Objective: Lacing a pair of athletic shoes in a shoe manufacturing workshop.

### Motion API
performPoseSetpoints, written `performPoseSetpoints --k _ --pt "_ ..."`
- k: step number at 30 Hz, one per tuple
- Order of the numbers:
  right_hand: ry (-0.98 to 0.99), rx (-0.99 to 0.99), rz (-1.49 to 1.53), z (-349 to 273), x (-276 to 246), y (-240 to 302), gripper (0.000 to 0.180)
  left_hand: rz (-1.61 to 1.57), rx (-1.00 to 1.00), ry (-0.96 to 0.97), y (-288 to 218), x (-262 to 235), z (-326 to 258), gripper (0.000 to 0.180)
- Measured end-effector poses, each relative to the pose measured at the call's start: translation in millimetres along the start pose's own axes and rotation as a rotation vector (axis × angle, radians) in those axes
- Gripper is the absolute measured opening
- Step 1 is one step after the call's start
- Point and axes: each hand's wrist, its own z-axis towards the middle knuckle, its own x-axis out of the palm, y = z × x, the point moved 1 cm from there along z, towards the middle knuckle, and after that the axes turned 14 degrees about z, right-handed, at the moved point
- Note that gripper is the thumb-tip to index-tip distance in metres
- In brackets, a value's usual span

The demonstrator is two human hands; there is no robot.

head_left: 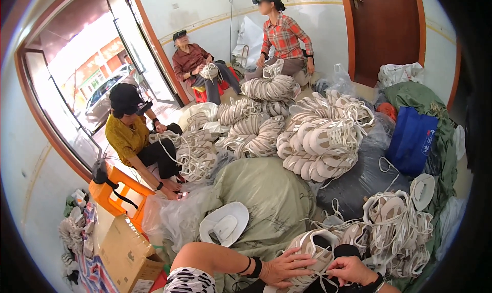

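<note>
In front of me at the bottom is a beige and white shoe upper (319, 244) with its dark collar opening away from me. My left hand (288, 268) lies across its left side, fingers stretched over it and holding it. My right hand (352, 270), at the right side of the upper, is closed in a pinch on a white shoelace (326, 281). The lace's ends are partly hidden by my fingers. Against my right side sits a tangled pile of similar laced uppers (392, 221).
Beyond a green sack (266, 185) rise stacked bundles of shoe uppers (328, 139). A white sole-shaped piece (224, 224) rests on the sack. Left are a cardboard box (125, 254) and orange stool (120, 190). A person in yellow (125, 139) and two others sit around the pile.
</note>
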Motion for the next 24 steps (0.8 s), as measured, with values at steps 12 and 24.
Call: performPoseSetpoints --k 12,24 --pt "0.070 0.004 -0.079 5 -1 5 0.018 0.026 0.019 -0.069 -4 -9 4 0.058" --pt "0.059 0.003 0.018 -7 0 7 0.017 -0.022 -0.310 -0.057 -11 -45 -10 0.085"
